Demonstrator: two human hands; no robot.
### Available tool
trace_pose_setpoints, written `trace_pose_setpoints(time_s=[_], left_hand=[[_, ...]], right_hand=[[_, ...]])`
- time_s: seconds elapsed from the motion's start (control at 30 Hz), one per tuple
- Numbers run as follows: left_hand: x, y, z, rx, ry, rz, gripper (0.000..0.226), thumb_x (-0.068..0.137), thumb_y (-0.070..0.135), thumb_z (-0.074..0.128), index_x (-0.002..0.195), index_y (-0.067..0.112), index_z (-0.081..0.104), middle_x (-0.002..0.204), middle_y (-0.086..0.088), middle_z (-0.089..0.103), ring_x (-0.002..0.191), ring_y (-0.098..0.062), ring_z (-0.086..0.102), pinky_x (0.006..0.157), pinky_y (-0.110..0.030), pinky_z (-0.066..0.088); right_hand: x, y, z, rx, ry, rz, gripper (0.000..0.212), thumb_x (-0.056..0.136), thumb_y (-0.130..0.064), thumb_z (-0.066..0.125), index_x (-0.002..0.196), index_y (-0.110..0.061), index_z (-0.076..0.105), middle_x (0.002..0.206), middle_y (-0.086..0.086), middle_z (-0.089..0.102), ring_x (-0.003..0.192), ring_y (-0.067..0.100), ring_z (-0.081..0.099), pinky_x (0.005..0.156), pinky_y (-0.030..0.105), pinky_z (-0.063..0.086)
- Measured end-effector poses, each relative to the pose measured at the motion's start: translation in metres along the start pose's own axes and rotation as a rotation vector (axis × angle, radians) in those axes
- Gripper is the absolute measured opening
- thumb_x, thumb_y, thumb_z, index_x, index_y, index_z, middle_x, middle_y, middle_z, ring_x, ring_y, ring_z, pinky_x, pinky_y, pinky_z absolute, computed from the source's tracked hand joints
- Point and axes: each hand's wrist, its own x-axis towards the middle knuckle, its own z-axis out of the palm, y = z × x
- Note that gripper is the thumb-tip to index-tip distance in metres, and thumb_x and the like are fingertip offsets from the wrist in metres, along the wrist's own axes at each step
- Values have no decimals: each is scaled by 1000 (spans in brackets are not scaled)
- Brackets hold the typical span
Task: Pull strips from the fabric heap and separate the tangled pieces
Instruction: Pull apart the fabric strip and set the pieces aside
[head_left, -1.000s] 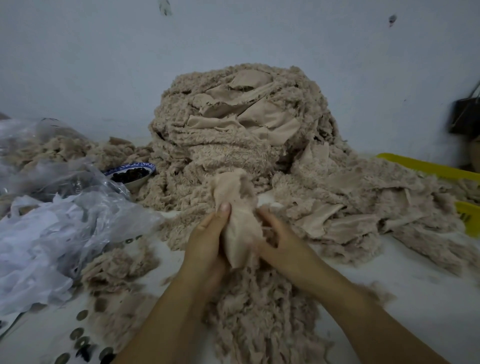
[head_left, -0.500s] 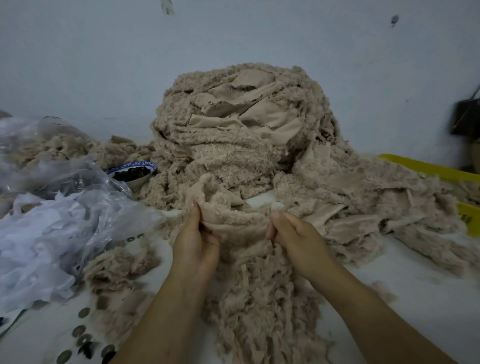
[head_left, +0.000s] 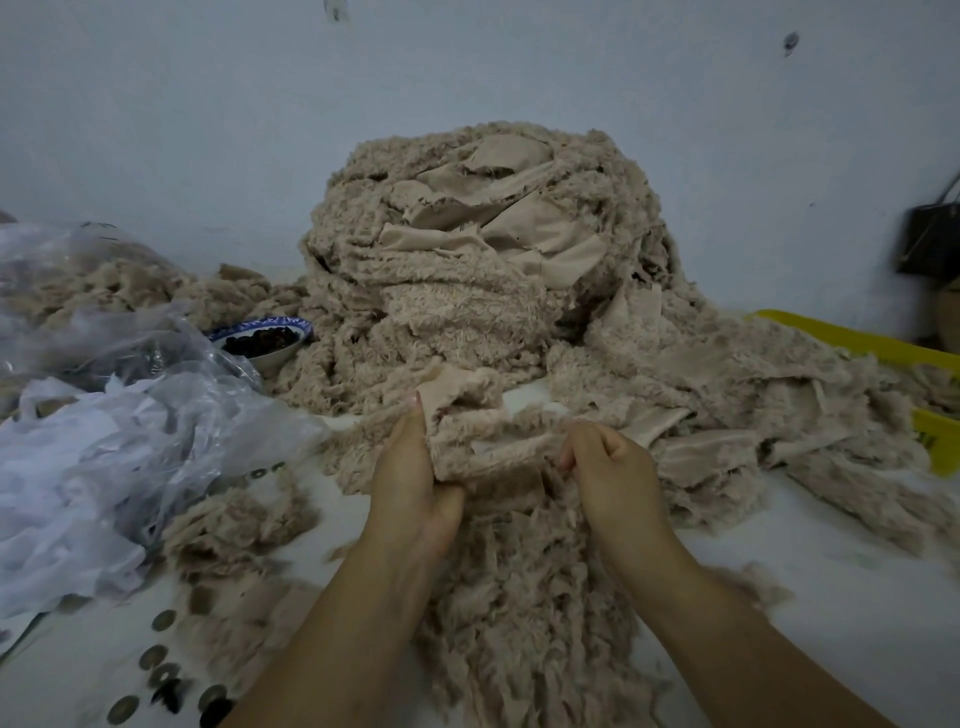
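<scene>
The fabric heap (head_left: 467, 270) is a tall mound of beige fluffy strips, with fuzzy faces and smooth backings mixed. It fills the centre of the frame and spills low toward the right edge. One strip (head_left: 483, 441) at the heap's foot, just below centre, is bunched and stretched sideways. The left hand (head_left: 410, 483) grips its left end and the right hand (head_left: 613, 478) its right end. Below it, a tangled pile (head_left: 524, 597) of loose pieces runs to the bottom edge.

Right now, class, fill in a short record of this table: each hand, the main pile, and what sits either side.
left hand: grips the beige fleece strip
right hand: pinches the same strip
fabric heap: tall, behind both hands
left side: clear plastic bag; blue-rimmed bowl
right side: yellow crate edge
</scene>
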Motion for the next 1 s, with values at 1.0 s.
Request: trace_pose_setpoints(time_s=[1.0], left_hand=[[-17,-8,-15,843,-164,225,36,90,67,42,105,51,70,104,7,77,98,-11,72,83,-34,58]], right_hand=[[11,6,-8,-133,-364,-82,27,97,-40,58,79,-20,61,69,-1,56,63,12,51,61,29,41]])
